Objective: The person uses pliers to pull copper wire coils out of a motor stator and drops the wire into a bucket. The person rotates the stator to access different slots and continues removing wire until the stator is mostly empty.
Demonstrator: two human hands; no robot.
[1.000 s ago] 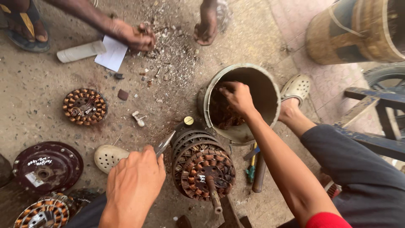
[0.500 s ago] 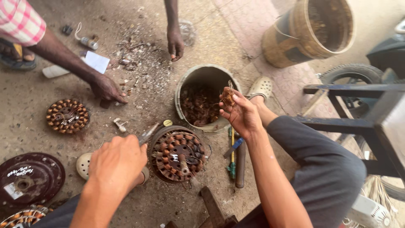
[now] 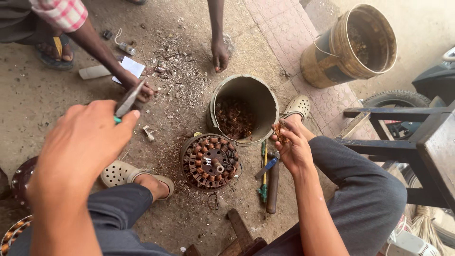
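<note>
Copper wire (image 3: 279, 132): a small reddish clump pinched in my right hand (image 3: 295, 150), just outside the bucket (image 3: 265, 97) rim.
Change: a second ago that hand was down inside the bucket; now it is out with the clump.
Left hand (image 3: 83, 144): raised and closed around a small metal blade (image 3: 128, 100).
Motor core (image 3: 208, 161): on the ground between my feet, untouched.

floor (image 3: 42, 102): bare dusty concrete | paved tiles (image 3: 289, 42) top R | daylight | dark bench (image 3: 426, 142) R
</note>
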